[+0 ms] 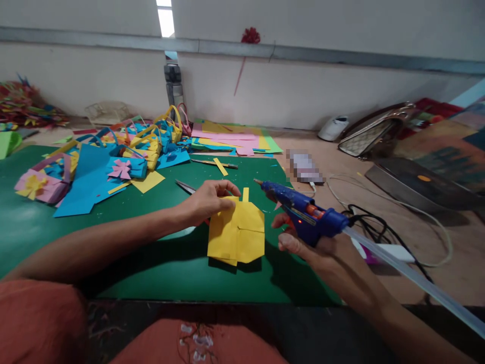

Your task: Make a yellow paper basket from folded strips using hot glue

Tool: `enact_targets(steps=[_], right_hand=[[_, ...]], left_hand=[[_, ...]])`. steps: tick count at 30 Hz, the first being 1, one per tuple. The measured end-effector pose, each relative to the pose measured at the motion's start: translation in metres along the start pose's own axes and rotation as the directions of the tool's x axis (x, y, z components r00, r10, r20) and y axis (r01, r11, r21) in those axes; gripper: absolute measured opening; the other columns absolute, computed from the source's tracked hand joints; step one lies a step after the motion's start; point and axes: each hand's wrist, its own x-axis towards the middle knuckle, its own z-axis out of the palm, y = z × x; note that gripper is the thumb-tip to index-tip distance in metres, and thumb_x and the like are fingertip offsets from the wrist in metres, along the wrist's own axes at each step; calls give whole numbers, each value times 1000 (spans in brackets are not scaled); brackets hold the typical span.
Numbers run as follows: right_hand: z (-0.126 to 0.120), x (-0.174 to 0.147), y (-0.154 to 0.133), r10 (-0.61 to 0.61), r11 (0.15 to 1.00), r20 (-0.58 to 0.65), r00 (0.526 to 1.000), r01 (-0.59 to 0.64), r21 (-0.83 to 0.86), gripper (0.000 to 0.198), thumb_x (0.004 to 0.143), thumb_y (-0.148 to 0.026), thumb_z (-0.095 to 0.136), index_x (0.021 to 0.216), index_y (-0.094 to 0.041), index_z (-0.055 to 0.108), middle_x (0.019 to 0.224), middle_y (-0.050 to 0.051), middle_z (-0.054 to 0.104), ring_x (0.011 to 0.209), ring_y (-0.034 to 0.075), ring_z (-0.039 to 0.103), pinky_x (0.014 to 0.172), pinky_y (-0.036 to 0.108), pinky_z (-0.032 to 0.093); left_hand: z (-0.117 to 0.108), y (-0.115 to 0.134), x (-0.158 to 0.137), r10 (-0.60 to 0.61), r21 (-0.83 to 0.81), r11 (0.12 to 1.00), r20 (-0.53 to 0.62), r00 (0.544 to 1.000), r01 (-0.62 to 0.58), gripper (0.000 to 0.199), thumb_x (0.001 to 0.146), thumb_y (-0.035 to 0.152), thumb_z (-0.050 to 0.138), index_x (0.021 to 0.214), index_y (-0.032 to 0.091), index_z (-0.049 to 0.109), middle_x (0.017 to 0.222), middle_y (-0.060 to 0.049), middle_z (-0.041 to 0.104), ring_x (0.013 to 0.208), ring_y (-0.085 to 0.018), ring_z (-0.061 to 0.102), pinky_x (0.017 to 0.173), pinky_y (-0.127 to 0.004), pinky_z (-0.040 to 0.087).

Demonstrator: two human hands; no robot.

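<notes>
Between the thumb and fingers of my left hand (208, 202) is the upper left edge of a folded yellow paper piece (250, 232), held just above the green mat (159, 273). A narrow yellow tab sticks up from its top. To the right, my right hand (297, 240) grips a blue glue gun (303, 205) by its handle. The nozzle points left, above and to the right of the yellow paper, apart from it. A long clear glue stick (409, 283) runs out of the gun's back. Scissors (185, 187) lie partly hidden behind my left hand.
Small paper baskets (132, 146) in blue, yellow and pink crowd the left back. Coloured paper sheets (227, 134) are stacked by the wall. At the right lie a phone (305, 167) on a cable, a dark case (417, 184), a bag (373, 131) and black cord (373, 222).
</notes>
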Motion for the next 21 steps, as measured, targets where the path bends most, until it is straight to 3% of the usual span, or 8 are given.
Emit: enact_targets(steps=[5, 9, 12, 15, 21], right_hand=[[5, -2, -3, 51, 998, 58, 997, -53, 34, 39, 70, -54, 57, 94, -23, 60, 91, 6, 67, 76, 22, 63, 69, 35, 52], [8, -9, -2, 110, 991, 67, 992, -115, 75, 45, 69, -53, 57, 102, -22, 56, 86, 6, 65, 72, 21, 62, 68, 35, 51], [6, -12, 2, 49, 991, 140, 989, -65, 115, 37, 73, -49, 55, 100, -23, 55, 78, 3, 63, 64, 18, 58, 58, 30, 49], [1, -13, 4, -12, 996, 186, 983, -5, 90, 24, 75, -42, 56, 92, -24, 58, 78, 1, 61, 69, 18, 58, 57, 28, 47], [-1, -13, 2, 11, 995, 245, 970, -35, 95, 20, 76, -39, 58, 89, -24, 56, 74, -2, 60, 65, 15, 57, 56, 26, 45]], left_hand=[[2, 1, -4, -54, -16, 998, -17, 998, 54, 15, 63, 16, 57, 77, 17, 53, 63, 4, 54, 49, -7, 50, 36, -14, 29], [4, 3, -6, -82, -55, 995, -27, 996, 80, 14, 63, 17, 57, 74, 17, 50, 62, 4, 52, 49, -8, 49, 35, -14, 30], [4, 4, -7, -95, -81, 992, -21, 995, 93, 14, 63, 17, 59, 73, 17, 49, 63, 4, 52, 49, -7, 49, 36, -14, 31], [4, 5, -8, -98, -97, 991, -16, 995, 96, 14, 64, 17, 59, 73, 17, 49, 63, 4, 53, 49, -7, 49, 37, -15, 30], [5, 8, -8, -73, -168, 983, -12, 997, 70, 14, 62, 12, 59, 70, 16, 48, 62, 4, 52, 51, -6, 49, 44, -16, 33]])
